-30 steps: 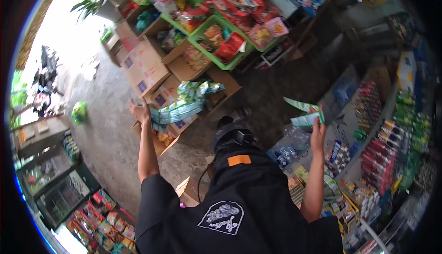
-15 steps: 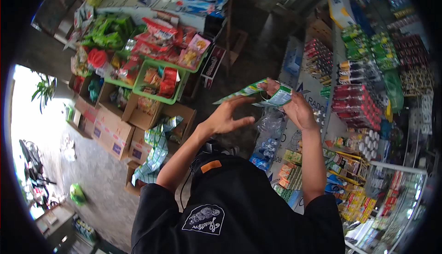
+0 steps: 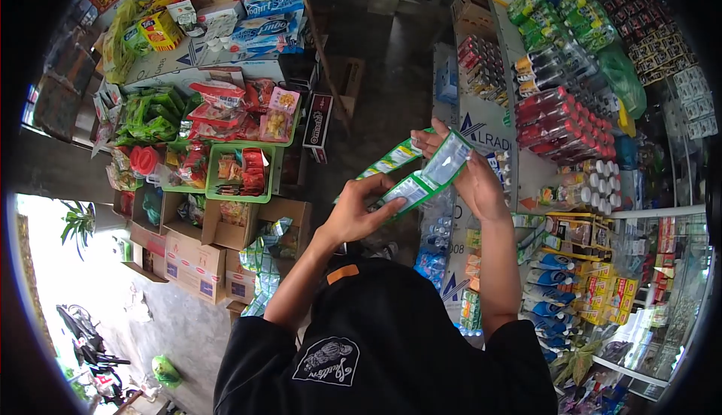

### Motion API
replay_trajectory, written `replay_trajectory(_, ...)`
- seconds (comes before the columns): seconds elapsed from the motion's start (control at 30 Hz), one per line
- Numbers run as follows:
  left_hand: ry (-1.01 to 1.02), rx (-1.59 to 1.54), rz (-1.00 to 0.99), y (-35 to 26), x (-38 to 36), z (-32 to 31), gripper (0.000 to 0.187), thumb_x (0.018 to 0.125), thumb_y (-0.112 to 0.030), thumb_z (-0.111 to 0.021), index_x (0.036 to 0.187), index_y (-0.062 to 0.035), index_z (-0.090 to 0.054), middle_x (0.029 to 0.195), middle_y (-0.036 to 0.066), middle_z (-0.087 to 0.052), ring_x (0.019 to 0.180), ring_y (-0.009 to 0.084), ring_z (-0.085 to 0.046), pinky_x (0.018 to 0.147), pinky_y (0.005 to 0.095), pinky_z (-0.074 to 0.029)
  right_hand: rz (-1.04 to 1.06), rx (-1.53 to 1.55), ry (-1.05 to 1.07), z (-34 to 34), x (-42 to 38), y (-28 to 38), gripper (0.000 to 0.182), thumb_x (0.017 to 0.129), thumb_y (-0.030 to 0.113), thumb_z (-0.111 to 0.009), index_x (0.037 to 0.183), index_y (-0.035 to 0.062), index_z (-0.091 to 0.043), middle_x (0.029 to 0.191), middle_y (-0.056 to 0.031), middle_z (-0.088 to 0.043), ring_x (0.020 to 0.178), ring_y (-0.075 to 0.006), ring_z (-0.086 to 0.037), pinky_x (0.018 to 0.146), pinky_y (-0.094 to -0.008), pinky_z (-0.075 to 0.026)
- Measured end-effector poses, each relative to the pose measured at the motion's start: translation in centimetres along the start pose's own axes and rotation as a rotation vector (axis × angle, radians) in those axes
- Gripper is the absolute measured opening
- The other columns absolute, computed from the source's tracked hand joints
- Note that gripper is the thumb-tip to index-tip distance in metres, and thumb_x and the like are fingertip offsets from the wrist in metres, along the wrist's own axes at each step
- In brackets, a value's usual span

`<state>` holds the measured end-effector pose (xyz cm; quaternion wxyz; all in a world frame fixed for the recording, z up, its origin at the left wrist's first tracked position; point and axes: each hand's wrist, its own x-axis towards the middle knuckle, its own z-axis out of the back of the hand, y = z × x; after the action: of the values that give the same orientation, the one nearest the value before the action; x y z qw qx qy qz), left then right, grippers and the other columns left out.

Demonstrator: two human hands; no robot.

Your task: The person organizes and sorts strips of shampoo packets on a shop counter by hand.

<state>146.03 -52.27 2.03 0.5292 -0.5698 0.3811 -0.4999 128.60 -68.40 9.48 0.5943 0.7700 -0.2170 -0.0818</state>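
A strip of green-and-white sachets (image 3: 445, 161) is stretched between my two hands, in front of my chest. My left hand (image 3: 359, 218) is closed on the strip's lower left part, thumb over its printed face. Around the upper right part, my right hand (image 3: 480, 189) is closed, with its fingers behind and the thumb along the edge. A second length of the same strip, with yellow-green printing, loops behind towards the left. Some fingertips are hidden behind the sachets.
On the left stand a green basket (image 3: 239, 193) of packets and cardboard boxes (image 3: 188, 261); a long green-and-white sachet strip (image 3: 261, 268) hangs over one box. To the right, red-capped bottles (image 3: 553, 121), drink packs and a glass case (image 3: 662, 294) line the counter.
My left hand, apart from the strip with fingers spread before, has closed on it. The sachets now face up, pulled straighter between both hands. The whole view has shifted.
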Motion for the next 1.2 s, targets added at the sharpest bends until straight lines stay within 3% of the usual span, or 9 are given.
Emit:
replay_trajectory(0.27,0.100,0.196,0.239,-5.5,0.1,0.8,0.032,0.096,-0.027,-0.071,0.094,0.0048,-0.069,0.065,0.008,-0.059,0.060,0.0093,-0.047,0.056,0.0325,-0.041,-0.074,0.021,-0.125,2.5,-4.5,-7.2,0.071,0.109,0.046,-0.041,0.160,-0.0001,-0.026,0.156,-0.0166,-0.046,0.145,-0.0259,-0.043,0.122,-0.0419,-0.027)
replay_trajectory(0.33,0.128,0.300,0.287,-6.0,0.8,0.6,0.033,0.096,-0.028,-0.071,0.093,0.0046,-0.070,0.062,0.008,-0.056,0.058,0.0096,-0.045,0.055,0.0331,-0.040,-0.081,0.041,-0.179,2.1,-5.7,-8.6,0.074,0.107,0.042,-0.047,0.159,-0.0039,-0.025,0.155,-0.0218,-0.044,0.142,-0.0315,-0.046,0.120,-0.0471,-0.030)
replay_trajectory(0.37,0.185,0.362,0.351,-6.8,1.3,0.6,0.031,0.096,-0.027,-0.072,0.095,0.0043,-0.070,0.073,0.008,-0.065,0.068,0.0068,-0.056,0.061,0.0298,-0.046,-0.075,0.035,-0.188,1.9,-6.2,-9.1,0.073,0.107,0.042,-0.048,0.159,-0.0035,-0.026,0.155,-0.0217,-0.044,0.142,-0.0315,-0.046,0.120,-0.0471,-0.030)
replay_trajectory(0.57,0.263,0.431,0.466,-6.8,1.9,-1.3,0.036,0.092,-0.029,-0.076,0.107,0.0039,-0.071,0.074,0.010,-0.070,0.067,0.0105,-0.063,0.059,0.0326,-0.048,-0.001,0.127,-0.260,1.5,-8.9,-11.4,0.066,0.106,0.034,-0.052,0.157,-0.0025,-0.033,0.154,-0.0198,-0.047,0.142,-0.0305,-0.047,0.119,-0.0449,-0.031)
replay_trajectory(0.67,0.148,0.605,0.207,-5.8,1.1,-2.3,0.055,0.088,-0.031,-0.080,0.127,0.0033,-0.064,0.074,0.013,-0.073,0.069,0.0208,-0.073,0.062,0.0356,-0.052,0.081,0.229,-0.305,1.0,-10.0,-12.0,0.057,0.107,0.030,-0.054,0.153,-0.0013,-0.041,0.153,-0.0159,-0.050,0.139,-0.0266,-0.050,0.118,-0.0405,-0.033)
replay_trajectory(0.77,0.230,0.758,0.255,-7.9,1.5,-3.4,0.076,0.083,-0.031,-0.081,0.143,0.0036,-0.049,0.069,0.018,-0.069,0.066,0.0383,-0.070,0.061,0.0429,-0.055,0.126,0.257,-0.362,0.6,-10.9,-12.5,0.057,0.106,0.031,-0.057,0.150,-0.0027,-0.044,0.151,-0.0176,-0.050,0.139,-0.0275,-0.050,0.116,-0.0413,-0.036)
replay_trajectory(0.83,0.257,0.830,0.147,-7.6,1.1,-3.8,0.085,0.083,-0.031,-0.081,0.150,0.0017,-0.040,0.069,0.017,-0.069,0.064,0.0395,-0.069,0.061,0.0442,-0.055,0.060,0.212,-0.392,0.7,-11.7,-13.2,0.065,0.104,0.037,-0.060,0.151,-0.0033,-0.042,0.148,-0.0202,-0.052,0.138,-0.0275,-0.050,0.114,-0.0417,-0.038)
replay_trajectory(1.03,0.278,0.853,0.026,-6.9,0.8,-4.4,0.101,0.082,-0.032,-0.082,0.159,-0.0025,-0.025,0.069,0.015,-0.069,0.063,0.0396,-0.069,0.061,0.0460,-0.055,-0.047,0.220,-0.444,0.2,-13.4,-14.7,0.054,0.105,0.035,-0.059,0.143,-0.0018,-0.051,0.139,-0.0131,-0.060,0.124,-0.0216,-0.058,0.104,-0.0385,-0.045)
replay_trajectory(1.2,0.358,0.953,0.032,-7.5,0.5,-4.6,0.108,0.078,-0.032,-0.084,0.162,-0.0066,-0.021,0.068,0.014,-0.068,0.065,0.0394,-0.069,0.064,0.0462,-0.056,-0.053,0.299,-0.454,-0.5,-13.7,-15.5,0.040,0.105,0.033,-0.062,0.121,-0.0034,-0.064,0.110,-0.0091,-0.069,0.100,-0.0165,-0.066,0.091,-0.0343,-0.052)
